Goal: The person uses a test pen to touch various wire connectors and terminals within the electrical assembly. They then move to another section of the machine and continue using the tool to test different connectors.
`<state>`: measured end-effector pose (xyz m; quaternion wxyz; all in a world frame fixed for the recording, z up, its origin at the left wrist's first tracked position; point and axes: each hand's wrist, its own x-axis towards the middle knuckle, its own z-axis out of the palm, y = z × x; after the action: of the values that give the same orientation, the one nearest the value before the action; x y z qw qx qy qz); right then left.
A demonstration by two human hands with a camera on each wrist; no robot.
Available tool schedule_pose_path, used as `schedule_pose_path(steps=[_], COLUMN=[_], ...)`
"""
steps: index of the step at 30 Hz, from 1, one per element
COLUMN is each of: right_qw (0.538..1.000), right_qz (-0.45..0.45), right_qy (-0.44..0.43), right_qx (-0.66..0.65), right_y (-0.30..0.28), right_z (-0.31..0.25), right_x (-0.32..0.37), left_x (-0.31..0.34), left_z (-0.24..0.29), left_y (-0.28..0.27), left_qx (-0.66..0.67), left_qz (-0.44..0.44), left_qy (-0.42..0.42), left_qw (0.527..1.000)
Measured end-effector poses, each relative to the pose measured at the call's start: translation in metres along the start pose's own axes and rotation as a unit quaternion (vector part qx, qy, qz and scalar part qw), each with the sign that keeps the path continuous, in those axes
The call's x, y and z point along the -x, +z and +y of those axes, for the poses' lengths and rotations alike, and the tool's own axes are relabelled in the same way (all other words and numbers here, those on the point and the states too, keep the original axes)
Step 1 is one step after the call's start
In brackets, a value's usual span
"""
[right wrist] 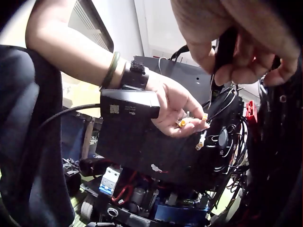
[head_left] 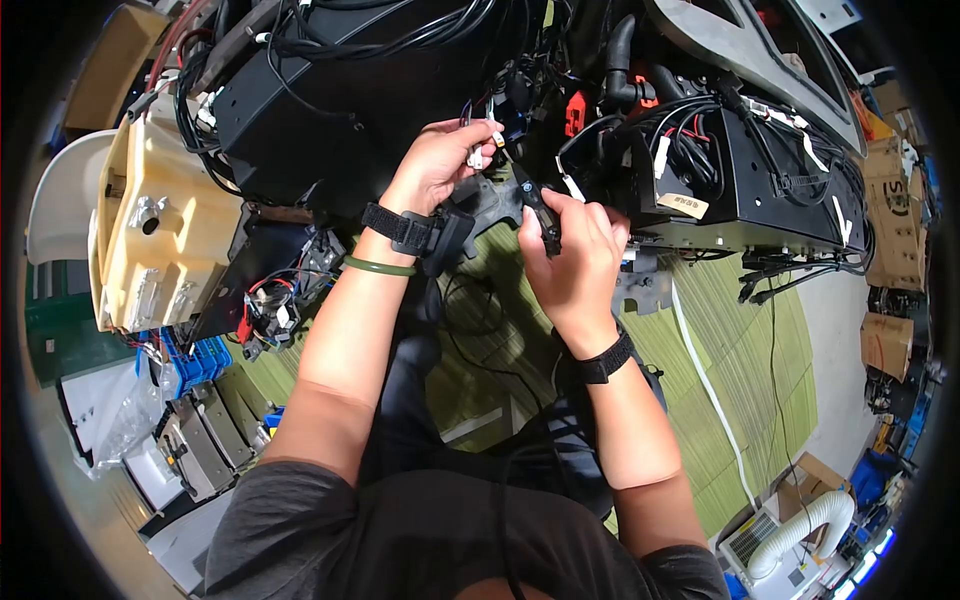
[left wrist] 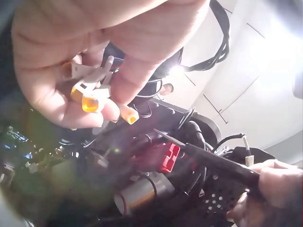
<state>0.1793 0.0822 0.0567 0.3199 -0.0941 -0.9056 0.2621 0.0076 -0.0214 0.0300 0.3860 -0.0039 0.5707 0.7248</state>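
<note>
My left hand (head_left: 440, 165) pinches several small white connectors with yellow ends (left wrist: 92, 101) between thumb and curled fingers; thin wires run from them. The same connectors (right wrist: 183, 123) show in the right wrist view, one hanging below the fingertips. In my right hand (head_left: 575, 260) is a black pointed tool (head_left: 540, 215), gripped with its narrow tip towards the left hand. The left wrist view shows the tool (left wrist: 218, 163) below and to the right of the connectors, apart from them in that view. Its exact type I cannot tell.
A black metal box (head_left: 300, 120) with cables stands at the upper left, another black box (head_left: 790, 205) with wire bundles at the right. Red connectors (head_left: 575, 114) sit between them. A yellowish tank (head_left: 165, 220) is at the far left, above a blue crate (head_left: 195, 365).
</note>
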Motion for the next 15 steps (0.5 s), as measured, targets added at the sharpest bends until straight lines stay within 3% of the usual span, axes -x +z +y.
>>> schedule_pose_path(steps=[15], right_qw=[0.999], right_qz=[-0.003], right_qy=[-0.020], right_qx=[0.033], right_y=[0.0088], right_z=[-0.0008], right_x=[-0.0031], left_x=[0.0023], left_z=[0.0018], left_y=[-0.0013], left_qx=[-0.003], left_qz=[0.000], left_qy=[-0.016], left_qw=[1.000])
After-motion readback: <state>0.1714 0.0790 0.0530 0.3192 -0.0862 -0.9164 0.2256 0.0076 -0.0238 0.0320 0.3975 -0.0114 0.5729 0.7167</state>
